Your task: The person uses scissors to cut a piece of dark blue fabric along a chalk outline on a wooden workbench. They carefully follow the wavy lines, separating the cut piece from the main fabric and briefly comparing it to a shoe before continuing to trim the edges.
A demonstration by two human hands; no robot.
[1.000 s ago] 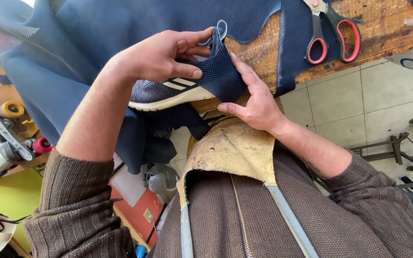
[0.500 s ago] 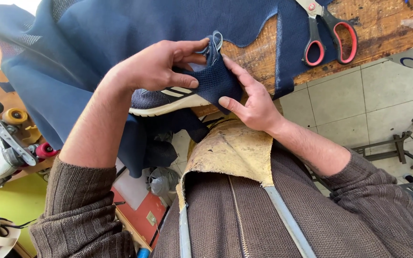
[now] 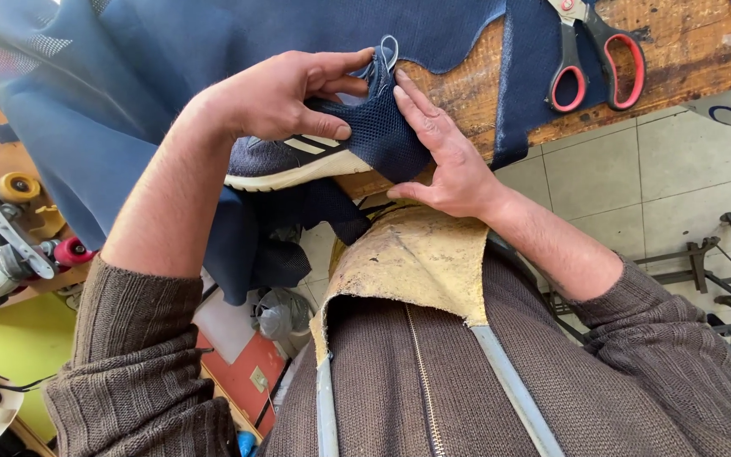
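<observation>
At the bench edge: I hold a navy sneaker [image 3: 323, 148] against the wooden workbench [image 3: 678, 59], just above my tan apron [image 3: 416, 262].
Left hand [image 3: 285, 93]: clasped over the top of the shoe, thumb pressed on its striped side above the white sole, fingers curled onto the heel collar.
Right hand [image 3: 450, 161]: fingers laid flat and pressing a piece of navy mesh [image 3: 382, 135] onto the heel.
Heel loop [image 3: 388, 46]: sticks up between my two hands.
Step in hand: I judge I am fitting the mesh to the heel's shape.
Next move calls for: steady pressure so the mesh stays smooth, I think.
Nearby: navy fabric sheet [image 3: 129, 68] draped over the bench; red-handled scissors [image 3: 590, 55] well apart to the right.
</observation>
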